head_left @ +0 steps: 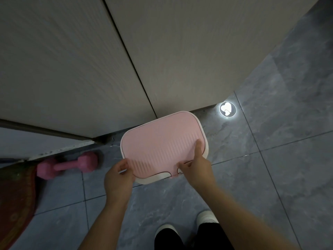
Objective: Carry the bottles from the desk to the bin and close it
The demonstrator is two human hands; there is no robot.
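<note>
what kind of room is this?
Probably a home, maybe a bedroom or hallway corner: grey tiled floor, pale cabinet doors, a pink dumbbell beside a pink-lidded bin, and a heart-shaped floor light.

White bin (pixel 144 180) with ribbed pink lid (pixel 160 139) down, on the floor beside the wall.
</note>
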